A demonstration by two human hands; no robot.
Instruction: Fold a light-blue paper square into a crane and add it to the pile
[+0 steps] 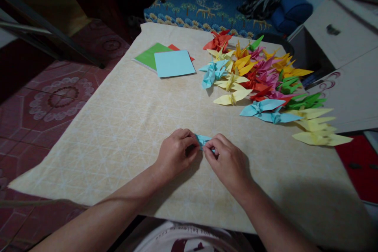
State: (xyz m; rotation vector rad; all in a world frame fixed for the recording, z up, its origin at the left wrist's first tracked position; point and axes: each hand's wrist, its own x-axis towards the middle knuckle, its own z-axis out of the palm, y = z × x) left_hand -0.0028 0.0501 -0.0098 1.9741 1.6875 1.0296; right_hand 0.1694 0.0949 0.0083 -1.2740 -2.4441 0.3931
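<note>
Both hands pinch folded blue paper, its long axis left-to-right

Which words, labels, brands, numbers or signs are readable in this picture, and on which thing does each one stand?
"you believe": on the shirt, upside down in this view.
The lettering on either side of it: too blurred to read surely.
No readable text shows on the small folded light blue paper or the square light blue sheet.

We're in a home here: blue sofa with deer print, blue cushion, white cabinet, patterned red floor tiles, cloth-covered table!
</note>
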